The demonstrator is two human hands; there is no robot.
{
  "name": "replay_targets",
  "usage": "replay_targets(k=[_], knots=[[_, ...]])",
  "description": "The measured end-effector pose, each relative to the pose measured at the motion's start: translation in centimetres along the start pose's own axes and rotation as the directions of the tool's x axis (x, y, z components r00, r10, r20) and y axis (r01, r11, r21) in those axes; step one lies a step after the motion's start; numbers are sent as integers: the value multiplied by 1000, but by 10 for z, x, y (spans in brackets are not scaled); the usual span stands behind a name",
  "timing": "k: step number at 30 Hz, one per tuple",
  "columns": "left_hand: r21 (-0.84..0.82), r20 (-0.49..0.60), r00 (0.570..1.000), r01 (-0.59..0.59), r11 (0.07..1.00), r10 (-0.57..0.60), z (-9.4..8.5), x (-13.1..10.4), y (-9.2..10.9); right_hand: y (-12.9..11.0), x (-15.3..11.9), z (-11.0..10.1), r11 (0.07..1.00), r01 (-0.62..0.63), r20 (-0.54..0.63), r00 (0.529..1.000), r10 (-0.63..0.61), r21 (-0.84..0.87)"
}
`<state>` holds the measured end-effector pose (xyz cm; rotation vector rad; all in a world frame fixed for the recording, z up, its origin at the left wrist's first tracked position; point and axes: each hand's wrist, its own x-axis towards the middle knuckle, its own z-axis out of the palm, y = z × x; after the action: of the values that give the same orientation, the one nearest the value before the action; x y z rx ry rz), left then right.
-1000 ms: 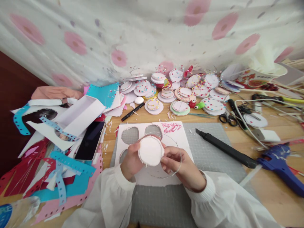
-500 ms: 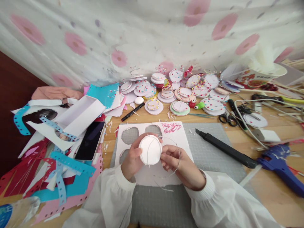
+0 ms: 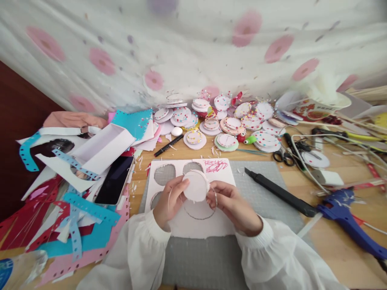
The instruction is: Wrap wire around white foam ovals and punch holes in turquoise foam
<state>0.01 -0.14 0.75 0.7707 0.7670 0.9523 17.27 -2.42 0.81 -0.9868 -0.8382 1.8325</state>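
While the left hand (image 3: 171,201) has the white paper disc (image 3: 195,186) clamped between thumb and fingers, the right hand (image 3: 237,207) is pinched closed on the thin wire (image 3: 199,218), right at the disc's edge. So the disc is up in the air over the holey white card (image 3: 208,229), which lies on the grey mat (image 3: 199,262) on the worktop (image 3: 329,241).

What'd worry me is that loose loop hanging under the disc. If it snags on a finger or a cut edge of the card, the pull could drag the wire off the rim or tip the disc. Tug it too hard and I reckon you'd get a kink, or a dented edge, since paper doesn't look like it'd take much. Squeeze too hard with the left thumb and it could crease the face too.

Also, the cutter knife (image 3: 281,192) is lying on the mat near the right hand, blade out, so a careless elbow or reach could mean a nick. Its back end is close to the glue gun (image 3: 350,221), so knocking one might shove the other.
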Motion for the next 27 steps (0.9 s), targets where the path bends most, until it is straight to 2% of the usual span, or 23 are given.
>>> replay_targets(k=[3,7,16,21,24,27], knots=[[-28,-38,999,37,999,-38,-1,2,-2,-2,0,-5,1000,-11,19,1000,12,-17],[-37,-69,997,27,999,-30,-5,4,-4,-2,-1,-11,998,-31,15,999,31,-45],[54,-12,1000,-6,999,7,-7,5,-10,13,-2,-16,996,53,29,998,-51,-73],[274,-56,994,-75,959,94,-6,1,-11,16,-2,-16,986,110,13,994,-110,-124],[425,-50,988,-111,898,145,-2,-3,-6,15,-3,-16,954,182,-29,981,-194,-238],[504,-35,987,-121,855,160,3,-7,-2,16,-4,-15,886,257,-56,952,-301,-386]])
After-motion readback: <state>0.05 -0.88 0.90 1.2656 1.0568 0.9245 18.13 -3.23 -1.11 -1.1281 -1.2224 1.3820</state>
